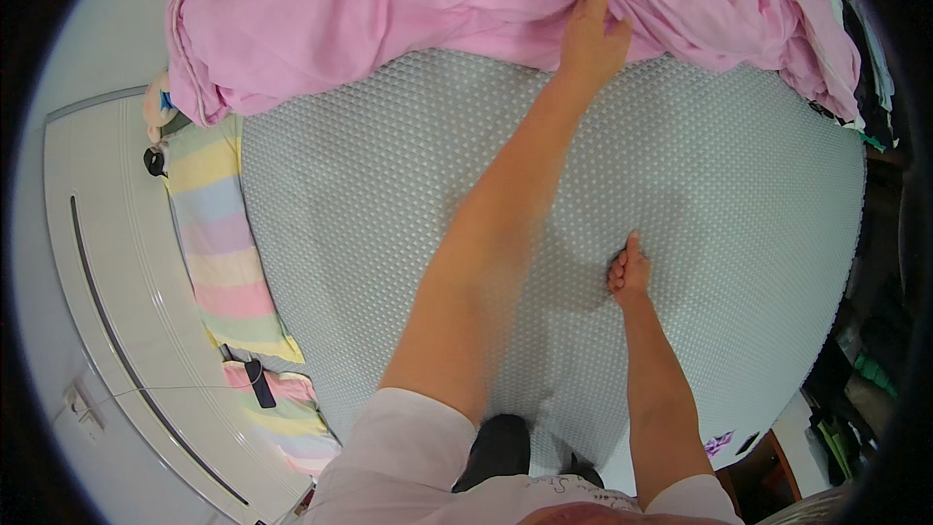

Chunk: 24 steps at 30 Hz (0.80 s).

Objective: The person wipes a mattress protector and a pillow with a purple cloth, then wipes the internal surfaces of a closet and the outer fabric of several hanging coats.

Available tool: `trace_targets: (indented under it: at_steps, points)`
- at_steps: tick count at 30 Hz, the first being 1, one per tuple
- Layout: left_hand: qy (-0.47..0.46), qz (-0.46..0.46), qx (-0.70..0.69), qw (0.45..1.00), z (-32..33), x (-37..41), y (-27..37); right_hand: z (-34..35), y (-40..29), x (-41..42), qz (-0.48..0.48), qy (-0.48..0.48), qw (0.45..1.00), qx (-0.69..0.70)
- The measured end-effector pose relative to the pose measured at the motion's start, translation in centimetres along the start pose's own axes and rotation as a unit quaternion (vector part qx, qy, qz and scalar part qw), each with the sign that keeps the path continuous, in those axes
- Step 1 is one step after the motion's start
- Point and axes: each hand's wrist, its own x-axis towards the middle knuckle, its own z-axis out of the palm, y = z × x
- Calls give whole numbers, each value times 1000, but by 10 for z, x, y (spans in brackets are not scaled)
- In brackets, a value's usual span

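My left hand (594, 40) reaches to the far edge of the bed, its fingers at the folds of a pink blanket (306, 29); the fingertips are partly hidden in the cloth, so a grip on it cannot be told. The blanket lies bunched across the far side. My right hand (628, 270) is on or just above the grey dotted mattress surface (692, 160), with the fingers curled and one digit pointing forward. Nothing shows in it. A dark-clad knee (499, 448) is at the near part of the mattress.
Striped pillows (222, 233) line the left side by a white headboard (109, 233). A black phone (260, 383) with a cable lies on the nearer pillow. A soft toy (157, 106) sits at the far left corner. Clothes (871, 372) and shelves are beyond the right edge.
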Motion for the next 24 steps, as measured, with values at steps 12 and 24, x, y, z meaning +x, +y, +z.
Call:
trace_targets:
  at_steps: [12,24]
  points:
    - [31,-626,-212,749,-84,-397,65,1,-4,-2,-10,-18,1000,9]
    - [293,-721,-260,572,-59,-491,9,-10,3,13,-2,-77,997,27]
